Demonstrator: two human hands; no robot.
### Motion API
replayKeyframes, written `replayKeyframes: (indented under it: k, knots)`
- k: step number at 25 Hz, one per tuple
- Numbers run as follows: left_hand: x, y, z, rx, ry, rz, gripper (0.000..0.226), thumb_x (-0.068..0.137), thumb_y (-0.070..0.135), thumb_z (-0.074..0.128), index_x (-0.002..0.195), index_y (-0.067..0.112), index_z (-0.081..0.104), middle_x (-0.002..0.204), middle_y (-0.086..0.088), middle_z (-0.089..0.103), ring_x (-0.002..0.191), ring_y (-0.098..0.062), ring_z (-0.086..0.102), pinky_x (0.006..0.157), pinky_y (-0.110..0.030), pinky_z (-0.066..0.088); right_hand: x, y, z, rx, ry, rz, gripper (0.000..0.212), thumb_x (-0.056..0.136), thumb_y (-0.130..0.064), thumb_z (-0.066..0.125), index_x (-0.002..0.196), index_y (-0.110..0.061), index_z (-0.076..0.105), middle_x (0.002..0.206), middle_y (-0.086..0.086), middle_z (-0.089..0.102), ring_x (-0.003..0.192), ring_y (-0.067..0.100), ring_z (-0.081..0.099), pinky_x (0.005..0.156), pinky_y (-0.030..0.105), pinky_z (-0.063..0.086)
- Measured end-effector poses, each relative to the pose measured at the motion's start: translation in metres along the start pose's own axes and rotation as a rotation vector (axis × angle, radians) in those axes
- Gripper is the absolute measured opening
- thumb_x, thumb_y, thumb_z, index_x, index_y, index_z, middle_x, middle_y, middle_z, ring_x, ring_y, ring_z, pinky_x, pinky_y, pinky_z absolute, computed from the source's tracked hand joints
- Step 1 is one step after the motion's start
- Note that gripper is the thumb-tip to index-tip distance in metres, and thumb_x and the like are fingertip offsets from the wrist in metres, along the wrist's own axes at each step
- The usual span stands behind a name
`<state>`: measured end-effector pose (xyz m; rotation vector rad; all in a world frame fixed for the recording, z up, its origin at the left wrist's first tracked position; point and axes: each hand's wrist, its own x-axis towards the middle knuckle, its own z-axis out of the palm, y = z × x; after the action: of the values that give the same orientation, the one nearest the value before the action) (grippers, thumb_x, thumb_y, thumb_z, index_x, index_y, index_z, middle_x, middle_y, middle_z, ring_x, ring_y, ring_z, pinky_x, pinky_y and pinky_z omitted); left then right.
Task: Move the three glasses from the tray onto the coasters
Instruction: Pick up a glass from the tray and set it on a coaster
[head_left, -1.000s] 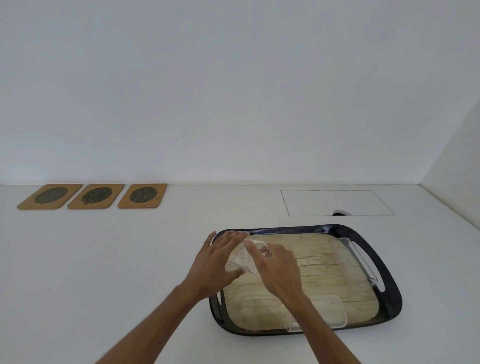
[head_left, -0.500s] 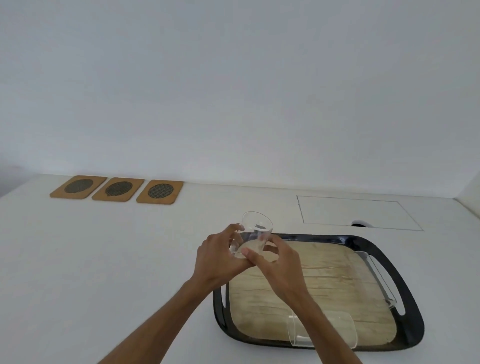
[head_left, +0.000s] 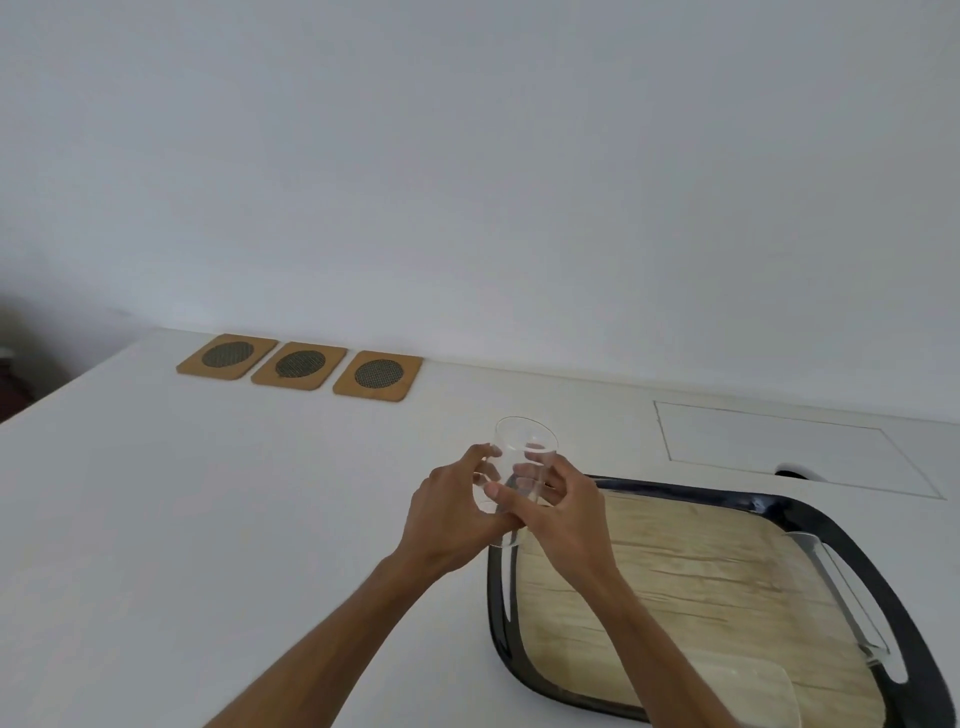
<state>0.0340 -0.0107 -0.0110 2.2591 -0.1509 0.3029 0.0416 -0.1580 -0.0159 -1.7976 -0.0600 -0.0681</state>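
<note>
I hold a clear glass upright in the air with both hands, just off the tray's left rim. My left hand wraps its left side and my right hand its right side. A second glass lies on its side at the near edge of the black tray, which has a wood-look floor. A third glass lies along the tray's right side. Three bare cork coasters sit in a row at the back left: left coaster, middle coaster, right coaster.
The white tabletop runs back to a white wall. A rectangular flap outline with a small cable hole lies behind the tray. The table's left edge drops off near the dark corner at far left.
The glass was lifted off the tray in both hands and turned from tilted to upright. It now hangs higher and further left; my view has swung left.
</note>
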Motion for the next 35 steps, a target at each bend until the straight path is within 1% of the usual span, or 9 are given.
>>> replayKeyframes:
  k: [6, 12, 17, 20, 23, 25, 27, 31, 35]
  knots:
    - [0.011, -0.039, -0.031, -0.068, -0.068, 0.008, 0.077, 0.071, 0.054, 0.077, 0.135, 0.03, 0.042, 0.115, 0.008, 0.066, 0.105, -0.009, 0.061, 0.093, -0.03, 0.047, 0.013, -0.011, 0.039, -0.005, 0.006, -0.007, 0.068, 0.062, -0.045, 0.09, 0.121, -0.023, 0.065, 0.108, -0.007, 0.076, 0.1, 0.007, 0.072, 0.091, 0.035, 0.06]
    - [0.027, -0.085, -0.066, -0.135, -0.113, -0.023, 0.081, 0.07, 0.056, 0.077, 0.137, 0.028, 0.043, 0.126, 0.006, 0.064, 0.111, -0.009, 0.061, 0.1, -0.036, 0.049, 0.037, -0.024, 0.079, -0.054, 0.012, -0.034, 0.065, 0.063, -0.042, 0.091, 0.119, -0.02, 0.066, 0.107, -0.006, 0.075, 0.098, 0.007, 0.072, 0.089, 0.027, 0.059]
    - [0.03, -0.145, -0.097, -0.034, -0.128, -0.081, 0.068, 0.08, 0.046, 0.073, 0.137, 0.029, 0.041, 0.124, 0.01, 0.062, 0.114, -0.008, 0.058, 0.101, -0.039, 0.047, 0.064, -0.023, 0.113, -0.084, 0.034, -0.013, 0.065, 0.062, -0.04, 0.092, 0.117, -0.018, 0.065, 0.109, -0.002, 0.075, 0.099, 0.01, 0.072, 0.09, 0.027, 0.058]
    - [0.027, -0.185, -0.108, 0.078, -0.146, -0.132, 0.067, 0.083, 0.046, 0.069, 0.14, 0.028, 0.04, 0.135, 0.008, 0.056, 0.125, -0.013, 0.052, 0.105, -0.037, 0.042, 0.08, -0.019, 0.135, -0.097, 0.037, 0.006, 0.066, 0.061, -0.041, 0.092, 0.117, -0.019, 0.064, 0.111, -0.003, 0.074, 0.102, 0.012, 0.071, 0.087, 0.023, 0.056]
    - [0.024, -0.217, -0.117, 0.213, -0.19, -0.138, 0.074, 0.083, 0.064, 0.053, 0.142, 0.022, 0.038, 0.148, 0.002, 0.045, 0.136, -0.02, 0.04, 0.112, -0.038, 0.03, 0.1, -0.014, 0.156, -0.101, 0.046, 0.024, 0.066, 0.059, -0.041, 0.092, 0.115, -0.02, 0.063, 0.11, -0.003, 0.073, 0.102, 0.012, 0.07, 0.086, 0.023, 0.056]
    - [0.028, -0.238, -0.121, 0.35, -0.213, -0.088, 0.096, 0.075, 0.084, 0.022, 0.146, 0.02, 0.034, 0.156, -0.001, 0.035, 0.145, -0.02, 0.026, 0.118, -0.041, 0.018, 0.117, -0.013, 0.17, -0.104, 0.047, 0.037, 0.067, 0.059, -0.04, 0.093, 0.115, -0.02, 0.062, 0.11, -0.003, 0.073, 0.102, 0.012, 0.07, 0.089, 0.026, 0.056]
    - [0.035, -0.262, -0.122, 0.467, -0.218, -0.06, 0.1, 0.075, 0.084, 0.006, 0.15, 0.021, 0.026, 0.161, -0.001, 0.023, 0.149, -0.018, 0.012, 0.119, -0.045, 0.008, 0.137, -0.012, 0.185, -0.109, 0.042, 0.047, 0.068, 0.059, -0.037, 0.094, 0.116, -0.018, 0.062, 0.11, -0.001, 0.073, 0.103, 0.014, 0.07, 0.092, 0.028, 0.055]
    - [0.054, -0.303, -0.126, 0.571, -0.192, -0.091, 0.091, 0.079, 0.081, 0.001, 0.151, 0.029, 0.02, 0.162, -0.003, 0.017, 0.149, -0.026, 0.007, 0.117, -0.055, 0.007, 0.184, -0.008, 0.21, -0.135, 0.039, 0.05, 0.07, 0.057, -0.034, 0.095, 0.115, -0.015, 0.06, 0.111, 0.002, 0.072, 0.105, 0.016, 0.07, 0.094, 0.03, 0.055]
    - [0.062, -0.323, -0.128, 0.591, -0.203, -0.124, 0.087, 0.078, 0.083, -0.001, 0.151, 0.037, 0.011, 0.163, 0.001, 0.01, 0.15, -0.024, 0.001, 0.118, -0.054, 0.002, 0.23, -0.002, 0.232, -0.174, 0.048, 0.057, 0.073, 0.055, -0.036, 0.096, 0.114, -0.011, 0.059, 0.113, 0.002, 0.07, 0.107, 0.018, 0.068, 0.096, 0.035, 0.055]
